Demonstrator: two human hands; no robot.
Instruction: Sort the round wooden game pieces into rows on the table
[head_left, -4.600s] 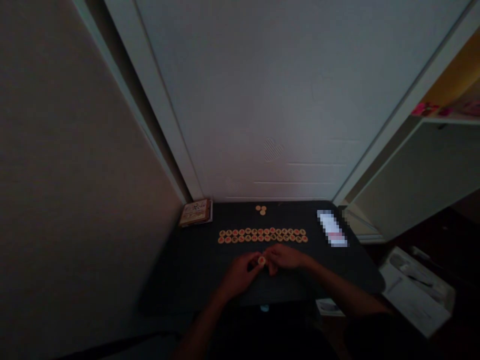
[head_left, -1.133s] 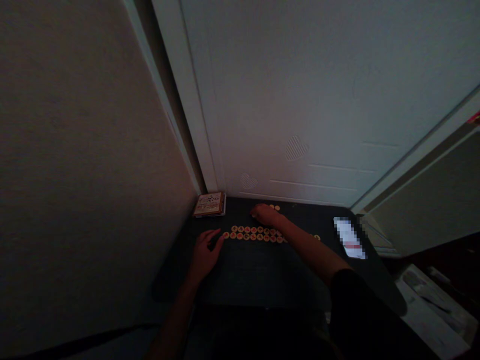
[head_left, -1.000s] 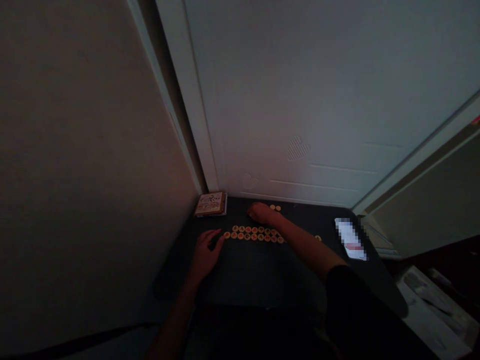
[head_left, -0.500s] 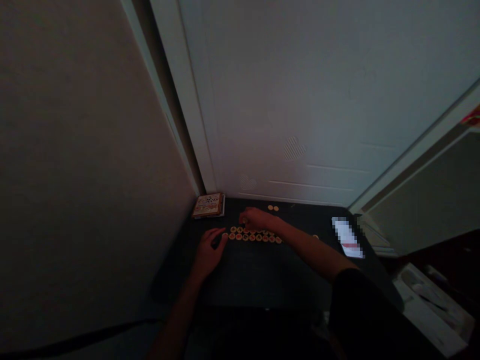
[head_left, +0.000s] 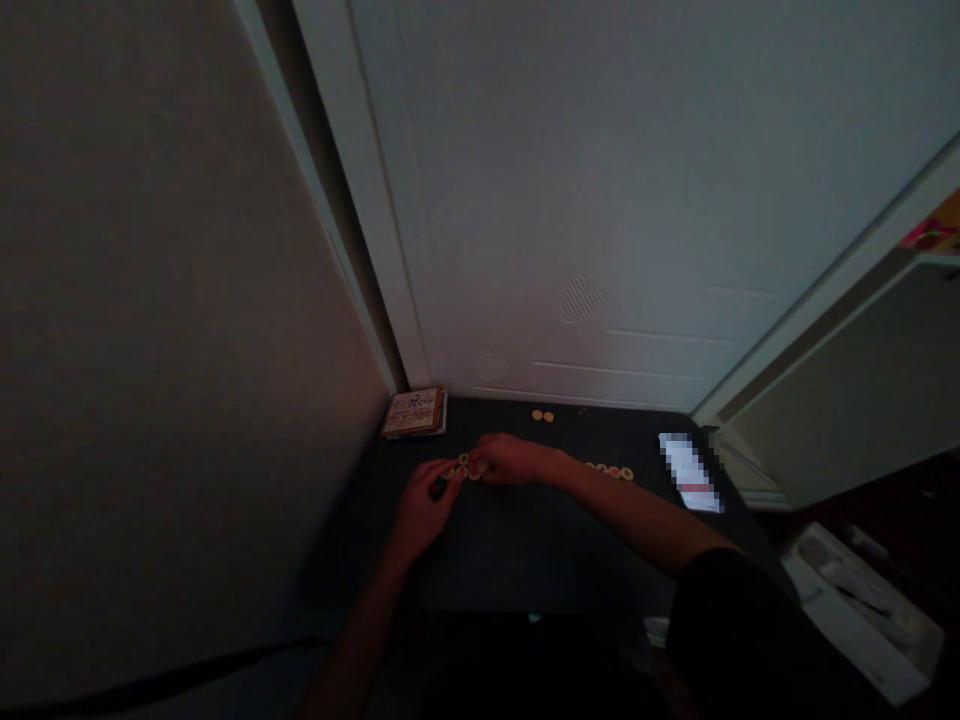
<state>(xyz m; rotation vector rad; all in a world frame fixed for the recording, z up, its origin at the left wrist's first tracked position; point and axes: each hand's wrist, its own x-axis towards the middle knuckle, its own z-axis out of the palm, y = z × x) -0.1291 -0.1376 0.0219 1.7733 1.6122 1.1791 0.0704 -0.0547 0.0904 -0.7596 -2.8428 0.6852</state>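
1. The small round discs [head_left: 627, 473], probably xiangqi pieces with red or dark marks, lie below the middle of the frame: a few show between the hands left of centre, a short run shows right of centre, and the right arm hides what lies between
2. Two plain discs [head_left: 548, 417] lie side by side a little higher, right of centre, on the dark tabletop [head_left: 525, 555]
3. The left hand [head_left: 421, 508], left of centre, is loosely curved, with thumb and forefinger parted around the left end of the discs; the thumb tip seems to touch one, and no disc is clearly gripped
4. The right hand [head_left: 512, 458], near the centre, is bent inward with thumb and fingers close together over the discs; a pale round edge shows at its fingertips, but I cannot tell whether it is pinched or merely touched
5. Each disc looks like wood, so I judge it light, stiff and hard to damage, though a smooth face could slide on the table; the rim, between thumb and forefinger, seems the best hold
6. A printed flat box or book [head_left: 412, 413] lies left of centre; a bright phone [head_left: 686, 470], blurred into squares, lies toward the right
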